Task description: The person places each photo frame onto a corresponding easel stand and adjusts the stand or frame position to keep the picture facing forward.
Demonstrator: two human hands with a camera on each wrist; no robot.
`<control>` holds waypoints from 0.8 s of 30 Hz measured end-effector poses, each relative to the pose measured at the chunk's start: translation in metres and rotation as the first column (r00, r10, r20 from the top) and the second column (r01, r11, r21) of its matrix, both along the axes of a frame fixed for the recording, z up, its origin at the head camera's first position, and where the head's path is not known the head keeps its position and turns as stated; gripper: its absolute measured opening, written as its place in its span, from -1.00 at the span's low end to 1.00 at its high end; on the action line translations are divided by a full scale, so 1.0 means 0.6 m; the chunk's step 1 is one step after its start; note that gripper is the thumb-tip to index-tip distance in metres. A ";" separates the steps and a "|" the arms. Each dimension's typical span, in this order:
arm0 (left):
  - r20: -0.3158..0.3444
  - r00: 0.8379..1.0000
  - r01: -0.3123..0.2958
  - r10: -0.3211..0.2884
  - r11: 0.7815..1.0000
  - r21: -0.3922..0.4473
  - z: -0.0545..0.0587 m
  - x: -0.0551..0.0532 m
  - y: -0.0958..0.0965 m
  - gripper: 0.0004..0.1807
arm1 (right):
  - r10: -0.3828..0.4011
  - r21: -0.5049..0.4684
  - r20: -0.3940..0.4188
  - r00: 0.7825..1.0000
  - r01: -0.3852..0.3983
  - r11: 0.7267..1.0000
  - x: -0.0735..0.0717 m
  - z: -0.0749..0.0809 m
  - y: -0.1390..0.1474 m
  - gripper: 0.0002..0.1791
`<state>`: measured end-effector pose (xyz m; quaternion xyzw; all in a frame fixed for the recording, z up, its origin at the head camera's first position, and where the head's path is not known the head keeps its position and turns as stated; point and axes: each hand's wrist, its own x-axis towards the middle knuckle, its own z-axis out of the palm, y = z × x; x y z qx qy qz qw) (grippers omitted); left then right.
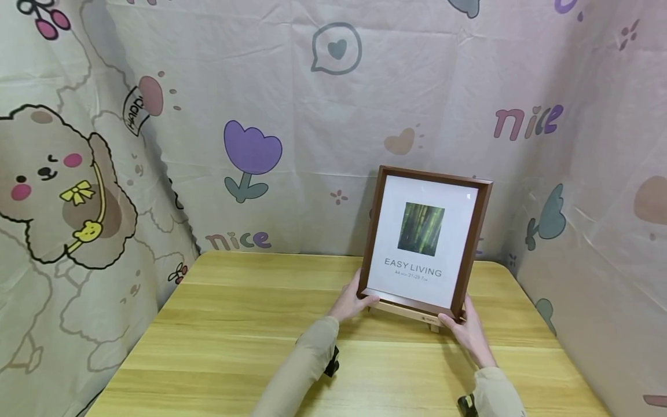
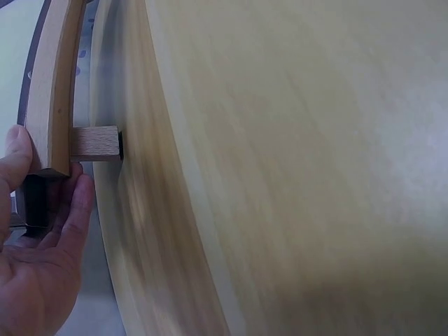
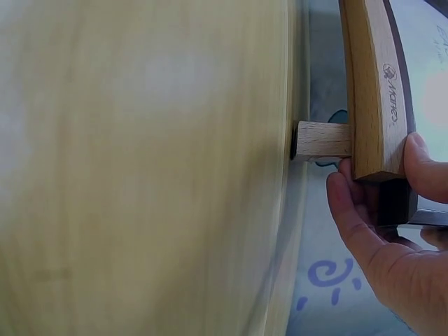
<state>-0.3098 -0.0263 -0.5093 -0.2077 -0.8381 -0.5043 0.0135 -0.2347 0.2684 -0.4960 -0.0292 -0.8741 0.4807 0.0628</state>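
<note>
A brown picture frame (image 1: 374, 237) with a white mat reading "EASY LIVING" and a small green forest print leans upright on a light wooden tabletop easel (image 1: 403, 313). My left hand (image 1: 348, 301) grips the frame's lower left corner, thumb on the front and fingers curled behind. At the lower right corner, my right hand (image 1: 471, 333) holds it the same way. Both wrist views show the easel's ledge (image 2: 50, 105) right beside the thumbs, with a short square foot (image 3: 322, 141) standing on the table. Most of the easel is hidden behind the frame.
The wood-grain table (image 1: 250, 324) stretches left and forward of the frame. A patterned cloth backdrop (image 1: 333, 116) rises behind the table's back edge and along both sides. Each sleeve carries a dark strapped device (image 1: 332, 362) at the wrist.
</note>
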 end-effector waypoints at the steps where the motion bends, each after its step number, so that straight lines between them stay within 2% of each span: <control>1: 0.001 1.000 0.000 0.000 1.000 0.003 0.001 0.001 0.000 -0.03 | 0.001 0.001 0.000 1.000 -0.001 1.000 0.000 0.000 0.000 -0.01; 8: 0.043 0.999 -0.005 0.005 1.000 0.009 0.003 0.006 -0.006 -0.01 | 0.012 -0.015 -0.006 1.000 -0.012 1.000 0.001 0.001 -0.005 0.00; 24: 0.007 1.000 -0.014 0.015 1.000 -0.015 -0.001 0.011 -0.016 0.01 | 0.012 0.002 -0.033 0.999 -0.012 1.000 0.002 -0.001 -0.013 -0.03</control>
